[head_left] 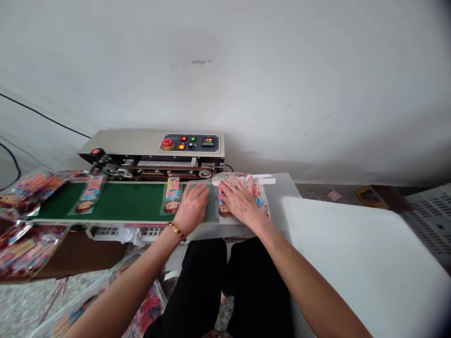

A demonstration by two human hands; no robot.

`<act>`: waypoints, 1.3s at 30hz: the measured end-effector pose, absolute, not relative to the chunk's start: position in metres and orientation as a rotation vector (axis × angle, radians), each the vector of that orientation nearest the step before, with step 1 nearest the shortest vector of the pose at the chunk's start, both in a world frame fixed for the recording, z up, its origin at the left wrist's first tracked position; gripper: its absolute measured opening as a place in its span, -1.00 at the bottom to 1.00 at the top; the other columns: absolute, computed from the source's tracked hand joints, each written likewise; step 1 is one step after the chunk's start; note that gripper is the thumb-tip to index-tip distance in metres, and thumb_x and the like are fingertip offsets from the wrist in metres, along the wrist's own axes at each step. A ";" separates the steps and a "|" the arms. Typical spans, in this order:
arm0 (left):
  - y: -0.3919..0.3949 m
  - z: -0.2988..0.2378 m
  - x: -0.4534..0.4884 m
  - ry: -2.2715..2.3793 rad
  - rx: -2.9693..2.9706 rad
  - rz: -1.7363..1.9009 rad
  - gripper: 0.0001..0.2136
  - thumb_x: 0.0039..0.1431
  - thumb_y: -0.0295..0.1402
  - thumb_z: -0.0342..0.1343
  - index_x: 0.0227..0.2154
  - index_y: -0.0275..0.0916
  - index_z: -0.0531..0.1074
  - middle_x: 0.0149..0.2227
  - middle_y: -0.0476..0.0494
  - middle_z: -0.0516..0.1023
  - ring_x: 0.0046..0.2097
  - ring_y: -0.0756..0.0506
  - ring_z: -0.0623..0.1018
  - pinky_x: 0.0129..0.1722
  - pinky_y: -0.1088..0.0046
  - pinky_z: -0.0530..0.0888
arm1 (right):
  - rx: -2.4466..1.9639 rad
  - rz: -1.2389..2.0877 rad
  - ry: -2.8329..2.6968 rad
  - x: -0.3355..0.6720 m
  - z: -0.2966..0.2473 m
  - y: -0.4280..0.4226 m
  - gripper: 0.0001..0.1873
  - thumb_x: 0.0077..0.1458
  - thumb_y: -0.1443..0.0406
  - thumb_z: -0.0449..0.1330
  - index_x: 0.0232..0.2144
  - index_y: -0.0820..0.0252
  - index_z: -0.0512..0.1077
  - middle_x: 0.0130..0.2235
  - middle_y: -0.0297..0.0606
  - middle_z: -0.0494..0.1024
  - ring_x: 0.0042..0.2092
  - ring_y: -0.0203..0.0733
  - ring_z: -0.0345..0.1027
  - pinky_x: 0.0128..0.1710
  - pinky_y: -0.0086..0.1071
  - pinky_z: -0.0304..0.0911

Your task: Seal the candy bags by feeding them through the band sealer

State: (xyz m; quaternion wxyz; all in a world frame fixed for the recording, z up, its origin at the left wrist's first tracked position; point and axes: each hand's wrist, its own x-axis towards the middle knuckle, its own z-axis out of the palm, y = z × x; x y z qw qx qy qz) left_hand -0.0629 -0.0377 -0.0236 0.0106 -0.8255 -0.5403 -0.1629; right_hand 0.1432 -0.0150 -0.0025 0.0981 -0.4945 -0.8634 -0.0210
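Forearms (310, 281) end in a right hand (242, 203), printed packets (261, 203) under its spread fingers, and a left hand (193, 207), fingers curled, hold unclear, another packet (172, 197) alongside them.

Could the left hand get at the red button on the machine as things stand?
Probably yes: the red button sits uncovered on the control panel, and nothing visible blocks the left hand.
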 end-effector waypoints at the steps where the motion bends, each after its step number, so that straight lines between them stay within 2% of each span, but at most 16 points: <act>1: -0.037 -0.025 -0.048 -1.597 -2.660 -0.515 -0.62 0.40 -0.44 -0.15 0.20 -0.28 0.34 0.27 -0.30 0.41 0.36 -0.19 0.32 0.43 0.04 0.10 | -1.492 -0.067 -2.538 0.150 0.000 -0.017 -0.58 0.46 0.28 -0.07 0.25 0.13 0.34 0.29 -0.11 0.35 0.37 0.16 0.02 0.32 0.49 -0.44; 4: -0.033 -0.032 -0.014 -1.489 -2.770 -0.509 -0.55 0.39 -0.37 -0.08 0.30 -0.33 0.23 0.35 -0.35 0.30 0.40 -0.23 0.24 0.41 0.00 0.13 | -1.589 -0.125 -2.479 0.175 0.004 -0.024 -0.57 0.46 0.32 -0.11 0.24 0.15 0.35 0.29 -0.09 0.34 0.37 0.18 0.02 0.29 0.52 -0.52; 7: -0.030 -0.037 -0.010 -1.524 -2.761 -0.497 -0.53 0.38 -0.39 -0.07 0.30 -0.36 0.22 0.36 -0.36 0.28 0.41 -0.24 0.23 0.41 -0.01 0.10 | -1.604 -0.173 -2.500 0.194 0.000 -0.030 -0.56 0.45 0.33 -0.08 0.29 0.18 0.29 0.31 -0.08 0.32 0.37 0.19 -0.01 0.28 0.51 -0.60; 9: -0.030 -0.037 -0.024 -1.563 -2.748 -0.478 -0.54 0.37 -0.41 -0.07 0.29 -0.37 0.23 0.36 -0.37 0.28 0.41 -0.24 0.23 0.42 0.00 0.09 | -1.590 -0.187 -2.545 0.198 -0.004 -0.030 -0.55 0.43 0.31 -0.03 0.30 0.19 0.27 0.32 -0.07 0.30 0.38 0.21 -0.03 0.28 0.53 -0.59; 14: -0.033 -0.029 -0.086 -1.690 -2.712 -0.410 -0.58 0.39 -0.40 -0.07 0.26 -0.35 0.26 0.36 -0.36 0.28 0.40 -0.26 0.25 0.40 -0.06 0.12 | -1.504 -0.163 -2.623 0.172 -0.011 -0.024 -0.65 0.39 0.29 0.08 0.16 0.15 0.41 0.29 -0.09 0.34 0.37 0.24 -0.02 0.31 0.51 -0.52; 18: -0.038 -0.021 -0.108 -1.799 -2.530 -0.395 -0.64 0.37 -0.45 -0.06 0.17 -0.30 0.35 0.30 -0.36 0.38 0.35 -0.34 0.32 0.39 -0.24 0.02 | -1.436 -0.110 -2.598 0.147 -0.012 -0.019 -0.69 0.43 0.27 0.04 0.13 0.11 0.42 0.28 -0.14 0.36 0.37 0.16 0.00 0.32 0.49 -0.50; 20: -0.041 -0.020 -0.092 -1.771 -2.509 -0.445 -0.67 0.37 -0.45 -0.08 0.12 -0.28 0.40 0.24 -0.34 0.45 0.32 -0.31 0.37 0.40 -0.21 0.02 | -1.432 -0.074 -2.569 0.142 -0.010 -0.018 -0.68 0.45 0.26 0.01 0.13 0.11 0.42 0.28 -0.15 0.37 0.36 0.14 0.03 0.32 0.49 -0.46; 23: -0.045 -0.025 -0.045 -1.570 -2.676 -0.564 -0.66 0.41 -0.43 -0.14 0.14 -0.27 0.40 0.21 -0.28 0.49 0.31 -0.19 0.39 0.43 -0.03 0.08 | -1.466 -0.046 -2.524 0.153 -0.005 -0.017 -0.64 0.46 0.29 -0.07 0.16 0.12 0.40 0.26 -0.13 0.39 0.35 0.13 0.05 0.31 0.48 -0.43; 28: -0.042 -0.033 0.007 -1.472 -2.752 -0.544 -0.57 0.42 -0.37 -0.10 0.28 -0.38 0.27 0.35 -0.35 0.30 0.38 -0.23 0.27 0.41 -0.04 0.12 | -1.624 -0.100 -2.469 0.196 0.000 -0.027 -0.57 0.43 0.35 -0.10 0.20 0.13 0.39 0.27 -0.08 0.37 0.35 0.17 0.06 0.28 0.51 -0.48; 34: -0.037 -0.030 -0.015 -1.534 -2.718 -0.451 -0.55 0.36 -0.45 -0.10 0.27 -0.43 0.27 0.35 -0.40 0.30 0.39 -0.24 0.27 0.41 -0.03 0.11 | -1.647 -0.179 -2.496 0.211 -0.009 -0.037 -0.56 0.44 0.31 -0.08 0.26 0.16 0.35 0.31 -0.03 0.31 0.38 0.19 0.00 0.30 0.49 -0.46; 39: -0.039 -0.033 -0.061 -1.638 -2.658 -0.445 -0.56 0.36 -0.44 -0.11 0.27 -0.32 0.28 0.35 -0.34 0.30 0.37 -0.23 0.31 0.40 -0.05 0.13 | -1.583 -0.132 -2.523 0.186 -0.011 -0.031 -0.56 0.42 0.26 -0.01 0.28 0.12 0.32 0.31 -0.10 0.31 0.38 0.22 -0.03 0.29 0.53 -0.46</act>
